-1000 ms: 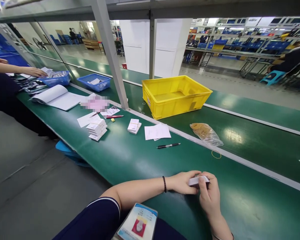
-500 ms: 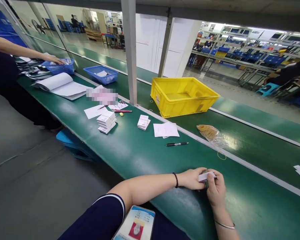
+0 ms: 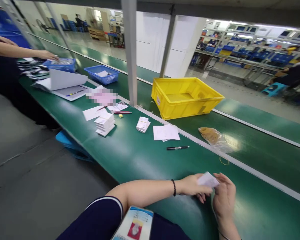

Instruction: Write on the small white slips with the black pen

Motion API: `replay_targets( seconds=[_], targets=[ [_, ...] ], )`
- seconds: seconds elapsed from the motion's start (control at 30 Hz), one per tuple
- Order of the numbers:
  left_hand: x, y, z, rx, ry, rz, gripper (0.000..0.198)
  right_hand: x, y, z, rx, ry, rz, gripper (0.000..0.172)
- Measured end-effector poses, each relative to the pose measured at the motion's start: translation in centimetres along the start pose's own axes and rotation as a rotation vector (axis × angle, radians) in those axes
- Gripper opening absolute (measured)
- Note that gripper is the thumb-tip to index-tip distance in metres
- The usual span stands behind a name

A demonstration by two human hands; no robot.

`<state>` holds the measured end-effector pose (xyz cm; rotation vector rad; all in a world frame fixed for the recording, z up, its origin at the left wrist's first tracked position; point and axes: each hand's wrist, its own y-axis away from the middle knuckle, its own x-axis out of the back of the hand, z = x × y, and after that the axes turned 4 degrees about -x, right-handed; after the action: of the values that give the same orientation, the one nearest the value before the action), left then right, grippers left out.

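Has black pen (image 3: 177, 147) lying beyond the fingers of left hand (image 3: 193, 185). With this hand, pinches white slips (image 3: 208, 180) at the fingertips. Beside their right end, has fingers of right hand (image 3: 225, 195) loosely opened; cannot tell if touching.
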<state>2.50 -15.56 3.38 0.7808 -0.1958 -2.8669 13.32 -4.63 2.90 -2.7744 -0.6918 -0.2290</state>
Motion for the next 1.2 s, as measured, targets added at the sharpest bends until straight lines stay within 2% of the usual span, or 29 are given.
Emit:
replay_targets(
  seconds=[0.03,0.07,0.27,0.4,0.53,0.7,0.9,1.2],
  targets=[
    [-0.1,0.1,-0.1,0.011,0.134,-0.002,0.055,0.1,-0.1,-0.3,-0.067,0.010,0.021,0.051],
    [-0.2,0.2,-0.2,-0.014,0.242,0.062,0.052,0.2,-0.2,-0.6,-0.136,0.016,-0.008,0.049],
    [1.3,0.2,-0.3,0.082,0.335,0.049,0.049,0.5,-0.7,-1.3,-0.311,-0.088,-0.194,0.048],
    [1.1,1.0,0.3,0.112,0.255,0.088,0.055,0.8,-0.7,-1.8,-0.328,-0.109,-0.242,0.050],
    [0.3,1.4,1.0,0.143,0.192,0.180,0.058,1.3,-0.6,-1.8,-0.358,-0.083,-0.281,0.047],
    [0.0,1.4,1.4,0.118,0.171,0.267,0.060,1.4,-0.3,-1.7,-0.357,-0.068,-0.314,0.040],
    [0.1,1.5,1.6,0.079,0.166,0.318,0.057,1.3,-0.1,-2.3,-0.393,-0.118,-0.347,0.028],
    [0.4,1.6,1.2,0.037,0.077,0.328,0.051,1.3,-0.1,-2.3,-0.471,-0.143,-0.415,0.042]
  ],
)
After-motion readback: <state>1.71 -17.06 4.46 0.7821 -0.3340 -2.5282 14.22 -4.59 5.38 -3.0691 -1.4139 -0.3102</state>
